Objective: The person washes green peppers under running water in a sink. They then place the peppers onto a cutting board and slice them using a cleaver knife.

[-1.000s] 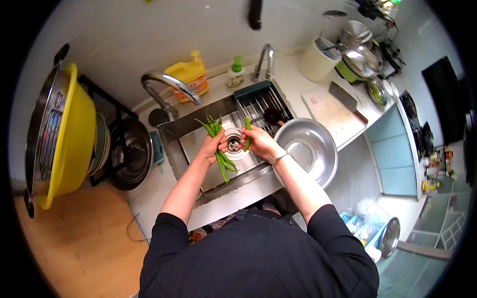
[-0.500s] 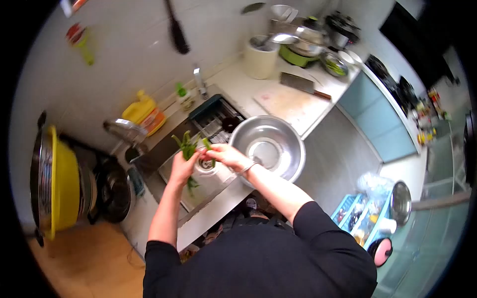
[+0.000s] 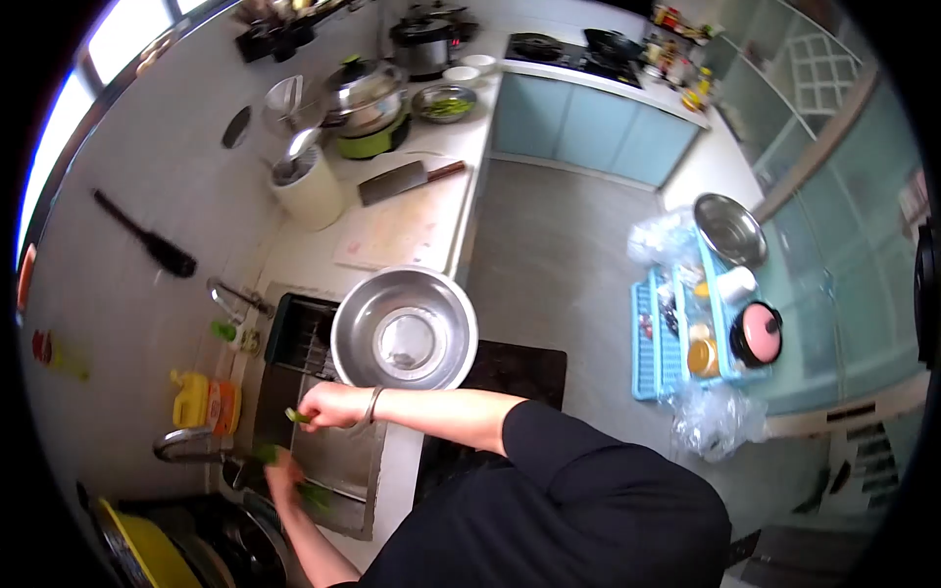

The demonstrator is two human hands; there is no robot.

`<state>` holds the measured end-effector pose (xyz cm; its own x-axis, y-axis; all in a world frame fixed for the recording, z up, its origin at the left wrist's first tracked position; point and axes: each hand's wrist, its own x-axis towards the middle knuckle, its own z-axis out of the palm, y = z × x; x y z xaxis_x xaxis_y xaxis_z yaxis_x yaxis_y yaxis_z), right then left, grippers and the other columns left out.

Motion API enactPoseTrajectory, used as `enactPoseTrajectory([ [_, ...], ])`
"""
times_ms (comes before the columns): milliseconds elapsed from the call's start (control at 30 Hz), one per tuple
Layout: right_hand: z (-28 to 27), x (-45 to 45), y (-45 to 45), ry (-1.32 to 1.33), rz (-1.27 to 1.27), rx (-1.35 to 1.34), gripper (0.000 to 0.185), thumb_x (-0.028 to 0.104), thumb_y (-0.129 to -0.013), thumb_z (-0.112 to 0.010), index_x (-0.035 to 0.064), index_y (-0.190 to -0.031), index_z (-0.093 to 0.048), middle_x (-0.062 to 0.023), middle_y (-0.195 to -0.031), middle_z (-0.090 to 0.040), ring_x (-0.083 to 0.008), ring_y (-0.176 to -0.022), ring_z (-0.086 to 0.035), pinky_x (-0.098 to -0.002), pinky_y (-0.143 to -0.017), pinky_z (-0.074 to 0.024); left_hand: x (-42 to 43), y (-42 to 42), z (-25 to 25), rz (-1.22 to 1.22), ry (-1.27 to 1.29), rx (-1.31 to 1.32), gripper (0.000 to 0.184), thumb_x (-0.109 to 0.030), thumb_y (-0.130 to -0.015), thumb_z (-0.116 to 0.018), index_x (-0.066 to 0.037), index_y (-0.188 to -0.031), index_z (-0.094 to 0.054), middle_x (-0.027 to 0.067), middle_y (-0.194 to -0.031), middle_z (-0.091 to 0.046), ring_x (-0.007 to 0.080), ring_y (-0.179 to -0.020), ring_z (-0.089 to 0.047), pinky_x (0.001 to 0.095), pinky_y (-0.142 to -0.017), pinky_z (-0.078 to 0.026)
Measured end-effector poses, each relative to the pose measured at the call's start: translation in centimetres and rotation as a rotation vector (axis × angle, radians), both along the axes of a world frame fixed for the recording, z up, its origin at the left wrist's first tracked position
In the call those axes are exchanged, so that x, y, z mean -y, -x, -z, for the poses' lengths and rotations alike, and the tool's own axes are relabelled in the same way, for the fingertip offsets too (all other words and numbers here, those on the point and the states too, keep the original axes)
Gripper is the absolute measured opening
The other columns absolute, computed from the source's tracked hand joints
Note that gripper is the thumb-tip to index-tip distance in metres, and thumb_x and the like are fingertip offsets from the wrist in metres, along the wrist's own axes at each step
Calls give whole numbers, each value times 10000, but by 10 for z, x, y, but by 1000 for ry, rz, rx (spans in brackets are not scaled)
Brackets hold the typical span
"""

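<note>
Over the sink (image 3: 338, 453), my left hand (image 3: 283, 472) is closed around a bunch of long green vegetables (image 3: 314, 496), blurred, with ends showing on both sides of the fist. Just above it in the view, my right hand (image 3: 331, 406) is closed on a short green vegetable piece (image 3: 297, 416) that pokes out past the fingers. A bracelet circles the right wrist. Beside the right hand stands a large steel basin (image 3: 361, 318) on the counter edge; its inside looks shiny. A dark drain rack (image 3: 286, 328) lies in the sink's far end.
Behind the basin, a cleaver (image 3: 394, 182) lies on a cutting board (image 3: 387, 233). A faucet (image 3: 181, 443) and yellow jug (image 3: 208, 404) line the wall. A bowl of green pieces (image 3: 444, 104) is farther back. A blue rack (image 3: 644, 338) stands to the right.
The view has swung to the right, showing more stove and floor. My hands, close together before, are now apart, each with green vegetable in it.
</note>
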<state>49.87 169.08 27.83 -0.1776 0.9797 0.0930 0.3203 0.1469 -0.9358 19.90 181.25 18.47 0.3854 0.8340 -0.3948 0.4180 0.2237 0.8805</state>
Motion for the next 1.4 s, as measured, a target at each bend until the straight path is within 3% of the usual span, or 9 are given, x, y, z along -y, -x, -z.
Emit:
enactPoseTrajectory([
  [67,9,21,-4,-283,221,916,107,211,-708,-681,120,-765,-680,-42,-757,-635,-234,-744,-619,-379,-659,-468,30,-16,-4,660,-661,-865,222,-72,-810,-614,33,-1000,-568,137,-909,-640,273,-889,-590,383,-812,-459],
  [133,14,27,-5,-230,274,320,118,235,-698,-675,132,-753,-685,-33,-753,-621,-260,-762,-616,-375,-651,-468,19,-22,-8,288,-519,-338,225,-15,-799,-612,43,-1011,-564,138,-929,-640,231,-884,-590,339,-803,-449],
  [200,-12,35,-4,-209,293,297,108,206,-704,-680,124,-773,-697,-50,-786,-622,-261,-759,-615,-372,-664,-475,10,-33,-45,260,-515,-228,208,-12,-811,-602,46,-1006,-556,118,-913,-631,233,-895,-581,325,-817,-433],
  [267,-30,36,2,-205,159,8,141,168,-709,-686,110,-835,-711,-76,-781,-615,-248,-763,-618,-357,-673,-481,-4,-44,-64,130,-297,-66,82,-85,-866,-588,-28,-881,-531,20,-691,-522,113,-536,-471,254,-496,-384],
  [400,-65,55,0,71,-138,-547,129,176,-746,-683,107,-849,-721,-63,-832,-613,-228,-855,-596,-401,-893,-438,-33,-49,-70,117,149,315,170,-190,-857,-623,-66,-816,-513,-18,-630,-454,105,-478,-409,260,-435,-344],
  [467,-36,59,-3,11,215,300,104,190,-766,-658,121,-819,-715,-50,-883,-607,-222,-956,-564,-573,-994,-324,-51,-55,-17,278,-228,-235,174,-190,-850,-621,-50,-798,-530,38,-661,-539,219,-553,-531,335,-510,-426],
  [500,-20,61,-6,-179,434,937,96,230,-764,-651,159,-790,-710,-36,-919,-601,-230,-1035,-534,-686,-999,-215,-46,-47,-8,678,-887,-709,238,-156,-823,-654,17,-958,-563,119,-777,-620,284,-727,-606,393,-637,-469],
  [867,-32,142,-93,-140,602,-46,162,145,-781,-695,68,-924,-704,-83,-999,-655,-213,-936,-619,-320,-829,-470,-19,-146,-115,298,-618,-317,375,-92,-803,-624,10,-1152,-531,202,-1060,-606,358,-1028,-570,391,-845,-445],
  [1400,-4,266,-284,100,872,-509,149,37,-856,-624,10,-999,-657,-39,-954,-657,-106,-888,-595,-248,-827,-473,45,-498,-124,733,-1243,-374,157,-161,-865,-511,-82,-1000,-491,161,-889,-587,366,-828,-600,447,-705,-481],
])
